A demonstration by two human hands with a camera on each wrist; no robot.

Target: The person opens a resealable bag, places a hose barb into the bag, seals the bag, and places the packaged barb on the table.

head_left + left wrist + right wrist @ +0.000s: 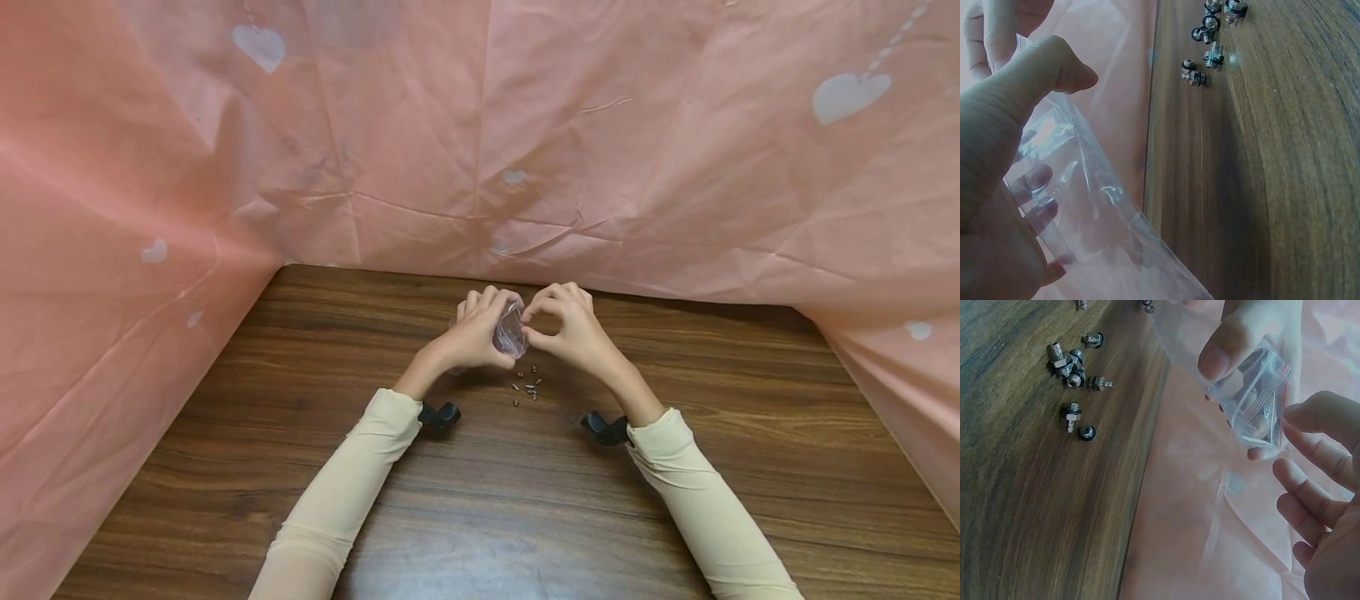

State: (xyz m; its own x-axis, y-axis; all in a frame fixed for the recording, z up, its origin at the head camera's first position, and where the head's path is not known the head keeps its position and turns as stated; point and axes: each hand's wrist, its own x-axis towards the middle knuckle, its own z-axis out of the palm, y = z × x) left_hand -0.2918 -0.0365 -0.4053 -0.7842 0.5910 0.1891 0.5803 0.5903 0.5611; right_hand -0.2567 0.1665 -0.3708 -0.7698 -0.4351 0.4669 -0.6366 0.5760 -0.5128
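Note:
My left hand (pixel 474 335) holds a clear zip bag (pixel 510 335) with thumb and fingers spread about its mouth, which gapes toward the right hand. In the right wrist view, the bag's zip strip (pixel 1259 394) and red-edged rim show. At that rim, the thumb and index finger of my right hand (pixel 573 329) pinch the edge, while its other fingers hang loosely bent. Below the bag on the table lie several small metal hose fittings (pixel 1072 414) with hex collars, threaded ends and black rings. The left wrist view shows the bag's clear body (pixel 1104 200) hanging slack.
The hands work over a dark wood-grain table (pixel 465 500). Pink cloth (pixel 420 125) with pale hearts hangs along the table's far edge and both sides. Black wrist mounts (pixel 442 417) stick out inward from both sleeves.

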